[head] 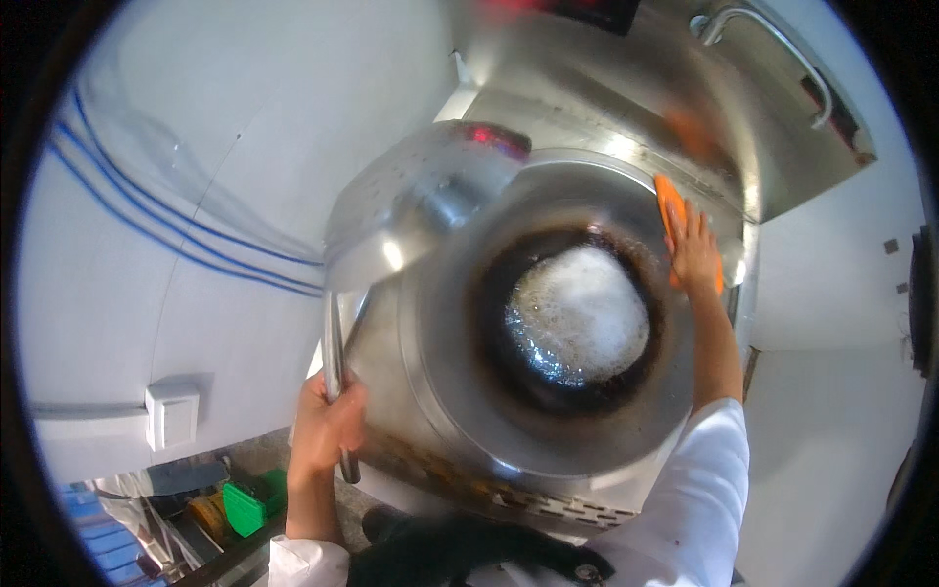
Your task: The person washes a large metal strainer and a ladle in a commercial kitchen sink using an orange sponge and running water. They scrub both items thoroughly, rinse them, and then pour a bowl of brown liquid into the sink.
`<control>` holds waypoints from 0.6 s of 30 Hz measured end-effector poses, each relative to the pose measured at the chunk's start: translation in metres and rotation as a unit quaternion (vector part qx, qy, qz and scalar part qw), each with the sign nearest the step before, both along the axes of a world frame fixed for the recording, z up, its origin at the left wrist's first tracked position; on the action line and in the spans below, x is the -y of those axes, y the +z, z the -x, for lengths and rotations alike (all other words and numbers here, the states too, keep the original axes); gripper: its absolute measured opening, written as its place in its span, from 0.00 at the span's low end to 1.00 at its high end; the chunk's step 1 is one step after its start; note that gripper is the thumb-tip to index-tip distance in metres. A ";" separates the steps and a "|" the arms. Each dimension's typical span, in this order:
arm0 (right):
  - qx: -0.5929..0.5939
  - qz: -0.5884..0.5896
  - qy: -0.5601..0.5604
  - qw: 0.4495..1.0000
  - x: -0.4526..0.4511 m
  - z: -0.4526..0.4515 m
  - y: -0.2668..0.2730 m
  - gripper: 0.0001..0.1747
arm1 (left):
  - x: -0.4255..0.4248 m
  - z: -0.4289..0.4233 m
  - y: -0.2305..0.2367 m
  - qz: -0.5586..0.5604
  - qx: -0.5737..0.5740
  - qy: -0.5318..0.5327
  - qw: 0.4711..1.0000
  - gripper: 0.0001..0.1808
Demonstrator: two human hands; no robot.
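Observation:
My left hand (pixel 330 422) grips the metal handle (pixel 334 345) of a large domed steel piece (pixel 411 198), which leans over the left side of a big round wok-like pan (pixel 469 411). White foamy liquid (pixel 587 315) fills the bottom of the pan, with a dark scorched ring around it. My right hand (pixel 693 249) presses an orange cloth or pad (pixel 671 202) against the pan's upper right rim. Its fingers are spread over the orange piece.
A steel backsplash (pixel 601 81) rises behind the pan, with a curved metal spout (pixel 777 37) at the upper right. Blue lines (pixel 183 220) run along the white left wall, above a white wall box (pixel 172 417). A green container (pixel 246 506) stands at the lower left.

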State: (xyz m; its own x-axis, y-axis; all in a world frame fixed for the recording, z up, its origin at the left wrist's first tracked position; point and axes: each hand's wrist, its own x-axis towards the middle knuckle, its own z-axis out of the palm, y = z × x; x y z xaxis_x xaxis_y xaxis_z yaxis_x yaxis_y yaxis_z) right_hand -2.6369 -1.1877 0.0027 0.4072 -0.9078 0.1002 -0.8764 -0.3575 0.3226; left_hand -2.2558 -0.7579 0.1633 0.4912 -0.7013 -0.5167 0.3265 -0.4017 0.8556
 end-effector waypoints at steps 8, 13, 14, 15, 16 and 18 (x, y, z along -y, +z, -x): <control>-0.021 -0.128 0.071 0.989 -0.220 0.141 -0.023 0.46 | -0.056 0.010 -0.006 0.054 -0.043 0.016 0.997 0.07; -0.006 -0.209 0.082 0.975 -0.392 0.047 -0.007 0.29 | -0.086 0.006 -0.011 0.065 -0.077 0.038 0.994 0.06; -0.064 -0.215 0.103 0.969 -0.421 0.014 0.004 0.30 | -0.090 0.005 -0.012 0.076 -0.089 0.039 0.992 0.06; -0.010 -0.217 0.083 0.973 -0.435 -0.030 0.008 0.32 | -0.092 0.003 -0.013 0.094 -0.105 0.035 0.989 0.06; 0.055 -0.212 0.081 0.972 -0.447 -0.071 0.015 0.35 | -0.095 0.002 -0.013 0.092 -0.123 0.047 0.987 0.05; 0.147 -0.267 0.073 0.950 -0.450 -0.147 0.031 0.41 | -0.098 0.002 -0.012 0.094 -0.107 0.045 0.989 0.06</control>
